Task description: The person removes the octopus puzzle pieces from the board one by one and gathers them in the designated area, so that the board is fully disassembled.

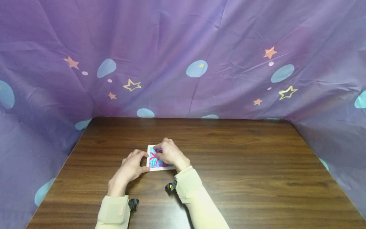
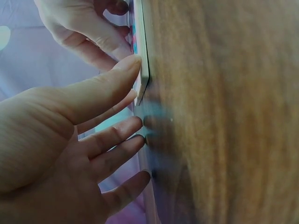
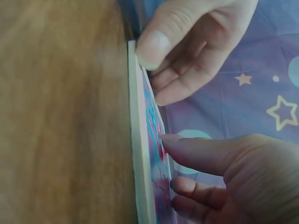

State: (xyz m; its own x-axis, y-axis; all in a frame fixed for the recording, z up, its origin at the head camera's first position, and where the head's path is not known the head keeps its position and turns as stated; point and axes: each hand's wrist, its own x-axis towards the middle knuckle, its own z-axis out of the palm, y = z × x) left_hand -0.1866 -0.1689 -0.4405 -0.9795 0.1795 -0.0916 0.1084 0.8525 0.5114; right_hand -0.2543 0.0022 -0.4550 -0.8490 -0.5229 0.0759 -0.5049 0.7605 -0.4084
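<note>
A small flat board [image 1: 152, 161] with a pale frame and a blue and pink picture lies on the wooden table. Thin dark lines cross its picture [image 3: 161, 186] in the right wrist view. My left hand [image 1: 130, 168] is at the board's left side, thumb [image 2: 128, 63] on the frame near a corner and index finger at the edge. Its other fingers are spread with their tips at the table. My right hand [image 1: 171, 154] reaches over the picture from the right, covering much of it. Its thumb [image 3: 180, 142] touches the picture, apart from the other fingertips, with nothing visible between them.
The brown table [image 1: 243, 171] extends around the board on all sides. A purple curtain [image 1: 171, 41] printed with stars and blue ovals hangs behind the table and along both sides. Dark wrist cameras [image 1: 133, 204] are strapped at both pale sleeves.
</note>
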